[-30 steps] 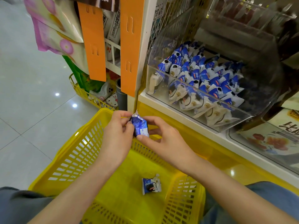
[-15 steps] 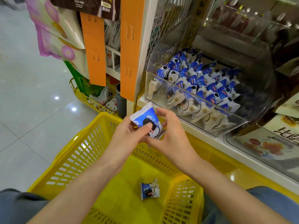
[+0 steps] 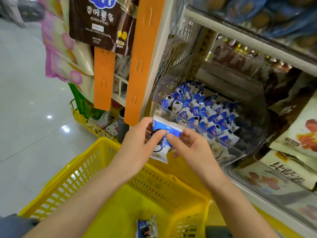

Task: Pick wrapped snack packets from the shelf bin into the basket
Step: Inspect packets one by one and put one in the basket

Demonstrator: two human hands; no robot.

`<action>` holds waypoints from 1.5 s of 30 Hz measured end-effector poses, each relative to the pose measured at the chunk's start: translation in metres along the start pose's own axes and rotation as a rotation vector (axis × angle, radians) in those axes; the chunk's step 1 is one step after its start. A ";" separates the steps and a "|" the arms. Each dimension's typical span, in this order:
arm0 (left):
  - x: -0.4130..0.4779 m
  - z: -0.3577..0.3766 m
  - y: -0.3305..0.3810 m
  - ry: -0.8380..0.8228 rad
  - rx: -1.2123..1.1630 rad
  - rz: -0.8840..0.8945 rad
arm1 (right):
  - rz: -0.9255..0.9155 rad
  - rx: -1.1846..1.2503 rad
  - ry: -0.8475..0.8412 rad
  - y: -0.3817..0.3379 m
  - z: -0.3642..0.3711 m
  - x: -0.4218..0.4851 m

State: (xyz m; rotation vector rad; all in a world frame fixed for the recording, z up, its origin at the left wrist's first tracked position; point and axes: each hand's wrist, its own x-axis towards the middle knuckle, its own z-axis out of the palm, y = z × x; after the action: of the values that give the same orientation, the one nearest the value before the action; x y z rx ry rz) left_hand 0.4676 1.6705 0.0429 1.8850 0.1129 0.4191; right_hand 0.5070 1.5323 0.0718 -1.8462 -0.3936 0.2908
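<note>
1. Above the far edge of the yellow basket, just in front of the shelf, two bare hands hold one blue-and-white snack packet between them.
2. The left hand pinches the packet's left part, thumb laid across the printed face. The right hand pinches the right side between thumb and fingertips. Both grips are closed on the wrapper.
3. The packet is in the air, tilted, and touches neither basket nor bin.
4. A second packet lies on the basket floor, towards its near edge.
5. A clear shelf bin sits at the shelf's front edge, with many matching packets piled inside.
6. The packet looks light, with a thin, slick, crinkly wrapper that could slide under loose fingers.
7. The printed picture suggests a sandwich biscuit inside, so it is probably brittle. Hold it gently by a crimped end or across the flat faces, without squeezing the middle.
8. Lowering it into the basket seems safer than dropping it.
</note>
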 end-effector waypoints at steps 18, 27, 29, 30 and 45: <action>0.044 -0.007 0.016 -0.158 0.656 0.468 | 0.155 -0.548 -0.042 -0.031 -0.043 0.113; 0.044 -0.009 0.017 -0.159 0.649 0.440 | 0.164 -0.772 -0.186 -0.027 -0.025 0.136; 0.043 -0.008 0.016 -0.161 0.647 0.442 | 0.153 -0.639 -0.159 -0.026 -0.026 0.132; 0.043 -0.008 0.016 -0.160 0.647 0.442 | 0.123 -0.597 -0.113 -0.026 -0.030 0.130; 0.035 -0.008 0.015 -0.156 0.700 0.498 | 0.191 -0.956 -0.073 -0.022 -0.040 0.118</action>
State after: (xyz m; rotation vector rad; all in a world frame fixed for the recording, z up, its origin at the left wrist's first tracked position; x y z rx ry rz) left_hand 0.4959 1.6823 0.0678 2.6359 -0.3686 0.6188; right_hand 0.6277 1.5521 0.1044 -2.8261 -0.4454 0.3289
